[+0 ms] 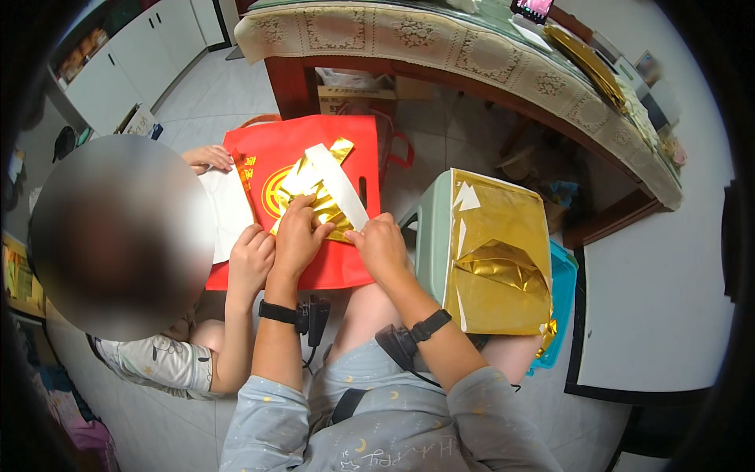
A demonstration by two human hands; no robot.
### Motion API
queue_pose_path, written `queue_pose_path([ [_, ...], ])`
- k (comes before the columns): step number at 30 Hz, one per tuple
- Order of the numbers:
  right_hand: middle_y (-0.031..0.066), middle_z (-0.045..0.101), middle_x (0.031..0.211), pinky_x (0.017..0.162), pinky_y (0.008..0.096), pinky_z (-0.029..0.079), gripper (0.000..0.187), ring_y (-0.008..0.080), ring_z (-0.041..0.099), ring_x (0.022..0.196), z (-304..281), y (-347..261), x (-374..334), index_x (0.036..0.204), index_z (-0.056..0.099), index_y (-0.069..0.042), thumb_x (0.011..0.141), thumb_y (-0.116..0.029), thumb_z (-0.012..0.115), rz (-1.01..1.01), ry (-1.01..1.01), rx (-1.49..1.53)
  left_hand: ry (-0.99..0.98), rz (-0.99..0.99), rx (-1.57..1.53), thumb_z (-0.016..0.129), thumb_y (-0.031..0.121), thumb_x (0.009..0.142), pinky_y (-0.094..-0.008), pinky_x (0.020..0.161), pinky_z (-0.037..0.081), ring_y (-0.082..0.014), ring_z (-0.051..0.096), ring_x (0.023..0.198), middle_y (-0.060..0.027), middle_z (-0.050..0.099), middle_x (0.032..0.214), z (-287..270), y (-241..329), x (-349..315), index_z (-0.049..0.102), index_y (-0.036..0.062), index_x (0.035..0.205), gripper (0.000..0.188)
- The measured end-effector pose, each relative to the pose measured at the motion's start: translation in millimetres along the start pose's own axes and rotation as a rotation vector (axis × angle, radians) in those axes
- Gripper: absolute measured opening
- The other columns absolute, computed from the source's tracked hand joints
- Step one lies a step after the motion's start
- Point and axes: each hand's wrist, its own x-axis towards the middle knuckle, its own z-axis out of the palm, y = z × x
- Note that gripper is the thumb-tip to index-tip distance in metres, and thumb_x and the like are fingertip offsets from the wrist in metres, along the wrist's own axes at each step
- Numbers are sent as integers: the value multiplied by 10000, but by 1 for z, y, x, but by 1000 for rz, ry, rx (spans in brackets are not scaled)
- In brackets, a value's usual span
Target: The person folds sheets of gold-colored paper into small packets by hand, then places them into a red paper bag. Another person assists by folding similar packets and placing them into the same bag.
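A sheet of gold foil paper (324, 203) with a white strip along one side lies creased on a red bag (334, 271), which is spread flat in front of me. My left hand (297, 240) is closed on the foil's near left part, with bent fingers and thumb against it. At the lower right end of the white strip, my right hand (382, 245) pinches the paper's edge between thumb and finger. The palms hide some of the near edge. Black straps with small devices circle both my wrists.
Beside me on the left sits another person, one hand (253, 250) near my left wrist, the other on white paper (228, 200). A stack of gold foil sheets (503, 252) rests on a pale green stool (431, 236) at right. Beyond stands a table with a lace cloth (413, 33).
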Motion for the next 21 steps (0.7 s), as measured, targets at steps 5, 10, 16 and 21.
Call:
queue_pose_path([
  [5,239,639,951,791,448,530,399,395,645,853,-16,-4,7,782,701,27,774,-358,804,106,-143,140,-46,-157,-105,815,49,700,-412,901,488,-394,589,1081,-212,613,1185,-7,18,4,543,-33,750,288],
  [10,250,652,954,797,445,537,505,389,653,902,-13,5,7,977,653,38,719,-347,854,36,-17,174,18,9,-27,802,35,708,-431,918,480,-394,572,1108,-199,601,1187,-2,14,1,593,-5,823,242],
  [16,217,662,1056,862,406,525,685,340,647,1002,-11,5,16,1119,608,47,636,-339,905,235,-183,309,31,45,-23,792,39,716,-441,926,477,-394,569,1114,-194,601,1193,1,6,-1,633,3,847,210],
  [21,216,666,1077,868,407,527,678,342,665,983,-8,22,21,1080,639,42,601,-352,914,272,-244,434,-32,28,-8,757,47,777,-414,940,479,-378,575,1137,-182,589,1242,-4,8,-1,622,14,881,174],
])
